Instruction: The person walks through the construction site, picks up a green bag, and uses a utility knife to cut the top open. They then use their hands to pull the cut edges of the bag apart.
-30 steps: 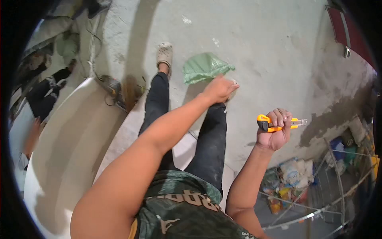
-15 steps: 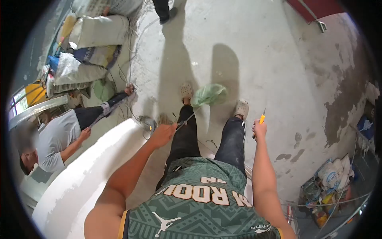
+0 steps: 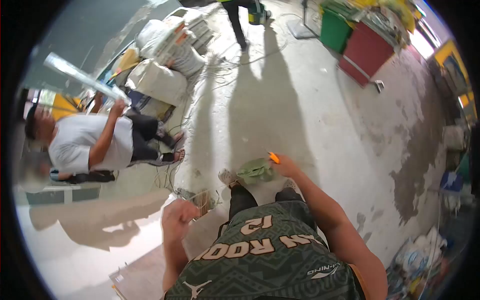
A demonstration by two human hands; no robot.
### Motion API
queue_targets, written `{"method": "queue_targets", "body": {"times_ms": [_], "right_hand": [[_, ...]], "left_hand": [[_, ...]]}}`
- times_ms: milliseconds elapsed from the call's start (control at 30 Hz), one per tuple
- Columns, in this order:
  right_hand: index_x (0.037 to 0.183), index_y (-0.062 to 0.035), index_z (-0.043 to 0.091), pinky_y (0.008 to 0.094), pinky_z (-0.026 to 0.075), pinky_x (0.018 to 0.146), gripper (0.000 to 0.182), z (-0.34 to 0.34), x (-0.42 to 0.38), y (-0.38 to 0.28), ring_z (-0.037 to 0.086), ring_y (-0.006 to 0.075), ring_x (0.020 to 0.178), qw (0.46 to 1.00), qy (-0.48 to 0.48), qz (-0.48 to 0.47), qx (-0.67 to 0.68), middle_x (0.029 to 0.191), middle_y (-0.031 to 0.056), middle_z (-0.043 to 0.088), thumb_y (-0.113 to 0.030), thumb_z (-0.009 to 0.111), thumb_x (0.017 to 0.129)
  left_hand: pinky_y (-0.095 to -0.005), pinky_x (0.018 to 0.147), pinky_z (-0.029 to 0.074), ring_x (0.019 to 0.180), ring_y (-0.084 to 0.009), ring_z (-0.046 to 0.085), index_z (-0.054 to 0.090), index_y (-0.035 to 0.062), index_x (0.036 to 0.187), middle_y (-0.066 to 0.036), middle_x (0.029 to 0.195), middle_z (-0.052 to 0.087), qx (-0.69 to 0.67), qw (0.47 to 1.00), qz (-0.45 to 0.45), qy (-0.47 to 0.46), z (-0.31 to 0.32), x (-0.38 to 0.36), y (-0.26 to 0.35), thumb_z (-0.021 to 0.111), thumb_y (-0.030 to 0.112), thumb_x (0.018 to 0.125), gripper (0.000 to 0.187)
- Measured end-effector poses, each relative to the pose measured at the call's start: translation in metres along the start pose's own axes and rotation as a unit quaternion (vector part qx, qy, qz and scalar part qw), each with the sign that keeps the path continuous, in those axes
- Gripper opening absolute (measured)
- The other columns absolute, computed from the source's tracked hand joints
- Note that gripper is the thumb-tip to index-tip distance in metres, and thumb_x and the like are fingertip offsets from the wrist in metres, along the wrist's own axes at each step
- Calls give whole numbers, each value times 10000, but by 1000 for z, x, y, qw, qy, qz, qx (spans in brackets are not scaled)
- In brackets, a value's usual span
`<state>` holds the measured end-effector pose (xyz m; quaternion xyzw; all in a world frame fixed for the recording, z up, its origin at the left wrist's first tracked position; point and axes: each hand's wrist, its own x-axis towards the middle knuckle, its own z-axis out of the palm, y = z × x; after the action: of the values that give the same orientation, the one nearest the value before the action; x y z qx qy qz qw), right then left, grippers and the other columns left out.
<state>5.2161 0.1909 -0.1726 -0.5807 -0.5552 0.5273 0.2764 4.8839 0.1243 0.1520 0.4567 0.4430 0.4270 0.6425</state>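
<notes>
My right hand [image 3: 286,166] is closed around an orange-handled tool [image 3: 274,157], held out in front of my body, above the floor. Just beyond my feet, a crumpled green plastic bag [image 3: 254,171] lies near the tool and my right hand. At the lower left, my left hand [image 3: 180,214] is raised beside a white surface. Its fingers are smeared by motion, and whether it holds anything cannot be made out.
A person in a white shirt [image 3: 100,140] at left holds a long pale bar [image 3: 80,74]. Filled sacks [image 3: 156,82] and cables lie beyond. Another person's legs [image 3: 235,22] are at the top. Green [image 3: 335,31] and red bins [image 3: 365,54] stand upper right.
The view has tilted up and shifted. My right hand has swung inward with the tool, towards the green bag. My left hand has moved away from the bag. The white-shirted person now holds a bar.
</notes>
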Motion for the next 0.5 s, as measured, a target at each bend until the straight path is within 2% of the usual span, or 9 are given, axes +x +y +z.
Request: {"method": "queue_targets", "body": {"times_ms": [67, 100, 167, 200, 267, 367, 400, 433, 500], "right_hand": [[1238, -95, 644, 390, 502, 855, 329, 6, -12, -90, 664, 246, 969, 988, -104, -42, 103, 1032, 106, 712, -224, 602, 938], [1238, -95, 644, 390, 502, 855, 329, 15, -15, -127, 664, 246, 969, 985, -133, -54, 91, 1032, 106, 712, -224, 602, 938], [1314, -66, 601, 350, 492, 886, 370, 39, -24, -185, 635, 186, 994, 897, -250, -286, 224, 1102, 57, 695, -139, 581, 952], [1314, -66, 601, 350, 492, 886, 370, 48, -31, -208, 635, 186, 994, 886, -286, -290, 221, 1102, 57, 695, -139, 581, 952], [1270, -15, 603, 330, 501, 849, 334, 72, -43, -242, 638, 173, 946, 850, -397, -162, 304, 1094, 69, 679, -111, 581, 951], [1158, 21, 593, 328, 490, 900, 232, 89, -42, -249, 647, 182, 986, 818, -505, -60, 267, 1067, 101, 683, -76, 576, 948], [1032, -2, 604, 298, 499, 751, 119, 88, -44, -252, 644, 139, 821, 841, -481, -18, 245, 901, 52, 671, -76, 603, 938], [1032, -2, 604, 298, 499, 751, 119, 87, -26, -253, 644, 139, 821, 837, -489, -6, 244, 901, 52, 671, -76, 603, 938], [957, -17, 632, 298, 470, 684, 143, 91, -10, -244, 571, 102, 725, 902, -406, -64, 134, 825, 24, 646, -155, 635, 923]], "left_hand": [[-375, 688, 415, 642, -175, 391, 388, 88, 702, -33, 649, 363, -18, 996, 57, 66, 26, -1, -20, 491, 375, 1021, 441], [-378, 734, 420, 674, -177, 398, 391, 83, 722, -38, 669, 373, -49, 989, 100, 93, 35, -1, -30, 479, 362, 1029, 424], [-400, 785, 431, 685, -178, 401, 387, 87, 722, -29, 672, 371, -123, 974, 143, 127, 49, -1, -29, 444, 348, 1045, 419], [-390, 771, 430, 675, -176, 397, 392, 87, 727, -25, 666, 368, -125, 967, 158, 157, 47, -1, -26, 445, 352, 1045, 418], [-380, 757, 428, 666, -174, 393, 396, 87, 731, -21, 659, 364, -127, 950, 184, 218, 26, -9, -17, 447, 356, 1044, 416], [-339, 639, 367, 611, -169, 362, 426, 75, 725, -29, 644, 374, -129, 907, 234, 325, -14, -38, -9, 420, 357, 1058, 436], [-324, 605, 344, 590, -156, 345, 433, 81, 727, -14, 639, 370, -158, 884, 230, 376, -39, -58, -7, 444, 367, 1049, 432], [-308, 571, 321, 570, -143, 329, 440, 87, 728, 0, 634, 367, -187, 859, 217, 423, -66, -61, 0, 467, 378, 1041, 428], [-284, 530, 274, 547, -114, 302, 448, 106, 732, 29, 645, 376, -231, 761, 188, 576, -112, -85, -2, 519, 396, 1017, 412]]}}
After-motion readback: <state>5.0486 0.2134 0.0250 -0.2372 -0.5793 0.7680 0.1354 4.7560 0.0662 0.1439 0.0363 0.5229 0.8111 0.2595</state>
